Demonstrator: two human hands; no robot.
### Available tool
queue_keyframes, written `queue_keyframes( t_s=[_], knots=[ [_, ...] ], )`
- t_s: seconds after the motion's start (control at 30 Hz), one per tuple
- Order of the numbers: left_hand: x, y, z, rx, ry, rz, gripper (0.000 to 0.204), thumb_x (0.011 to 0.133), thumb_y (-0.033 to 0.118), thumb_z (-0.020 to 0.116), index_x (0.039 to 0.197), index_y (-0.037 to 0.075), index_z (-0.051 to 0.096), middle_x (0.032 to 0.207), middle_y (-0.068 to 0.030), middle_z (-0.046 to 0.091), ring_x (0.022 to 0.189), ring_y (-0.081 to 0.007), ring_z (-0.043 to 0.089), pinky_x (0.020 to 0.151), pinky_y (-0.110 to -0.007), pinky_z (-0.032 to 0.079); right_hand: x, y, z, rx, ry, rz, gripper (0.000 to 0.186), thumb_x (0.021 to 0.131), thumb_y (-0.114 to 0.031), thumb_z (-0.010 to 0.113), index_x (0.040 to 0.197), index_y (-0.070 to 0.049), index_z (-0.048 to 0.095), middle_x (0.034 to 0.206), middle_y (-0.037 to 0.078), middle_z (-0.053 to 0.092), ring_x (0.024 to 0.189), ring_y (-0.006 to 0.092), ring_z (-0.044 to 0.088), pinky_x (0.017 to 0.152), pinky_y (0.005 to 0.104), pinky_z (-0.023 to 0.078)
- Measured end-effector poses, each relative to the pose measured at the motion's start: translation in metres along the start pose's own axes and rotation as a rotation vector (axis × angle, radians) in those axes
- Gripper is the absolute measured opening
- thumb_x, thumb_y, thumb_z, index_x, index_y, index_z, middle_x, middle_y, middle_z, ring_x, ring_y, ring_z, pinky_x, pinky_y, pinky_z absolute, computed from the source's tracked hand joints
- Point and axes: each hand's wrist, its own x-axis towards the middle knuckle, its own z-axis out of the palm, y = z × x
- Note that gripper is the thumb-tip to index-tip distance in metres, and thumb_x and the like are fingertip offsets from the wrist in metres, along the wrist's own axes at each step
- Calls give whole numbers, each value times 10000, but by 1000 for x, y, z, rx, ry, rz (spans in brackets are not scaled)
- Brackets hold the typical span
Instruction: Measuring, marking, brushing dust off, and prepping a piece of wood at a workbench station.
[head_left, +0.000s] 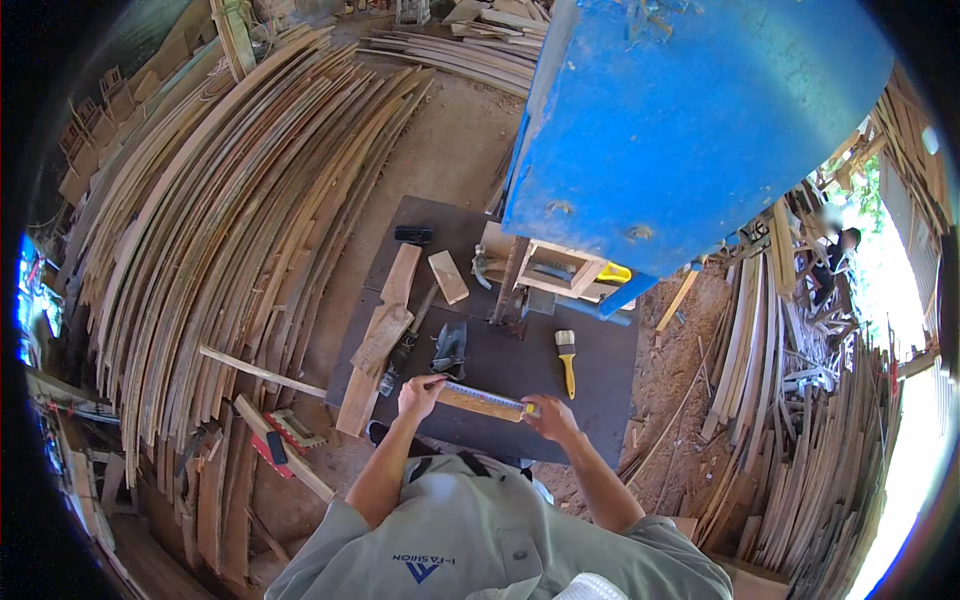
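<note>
— While both hands pin that tape, what step is this?
— Marking: left hand (pixel 418 394) grips a pencil, right hand (pixel 546 414) clamps the tape measure (pixel 487 396) along the wood strip (pixel 478 404) between them. Next needs a steady mark.

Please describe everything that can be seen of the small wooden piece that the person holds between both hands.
The small wooden piece is a short, flat strip of light brown wood. It lies almost level, slightly slanted, on the dark board near the edge closest to the person. A measuring tape runs along its top. The left hand touches its left end with a pencil, and the right hand presses its right end. Its grain is too small to tell.
</note>
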Motion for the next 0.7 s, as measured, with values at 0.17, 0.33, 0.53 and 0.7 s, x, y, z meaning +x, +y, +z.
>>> queue_keyframes(
  t_s=[0.17,0.33,0.53,0.7],
  knots=[
    [12,-27,4,85,-15,87,284,894,411,754,1084,212,826,1047,-124,784,994,-331,750,898,-457,584,3,7,13,-67,131,26,531,831,-274,795,1335,-156,677,1312,151,678,1229,381,613,1043,463,499],
    [35,2,-18,34,-177,138,322,913,404,744,1110,158,814,943,-131,785,913,-314,764,837,-437,584,4,-4,6,-21,155,77,533,855,-303,788,1343,-131,658,1296,161,673,1234,390,597,1061,470,483],
    [20,-23,-3,-130,-155,104,274,915,352,757,1113,172,815,890,-159,779,854,-303,772,789,-400,587,-13,-15,7,33,207,81,524,898,-305,751,1370,-119,619,1312,165,655,1223,390,592,1048,469,497],
    [10,-23,1,-92,-45,152,258,913,311,768,1087,127,815,967,-142,791,886,-283,776,825,-365,584,-19,-19,5,48,185,108,448,898,-288,767,1290,-102,653,1252,143,678,1242,364,595,1062,457,486]
  ],
)
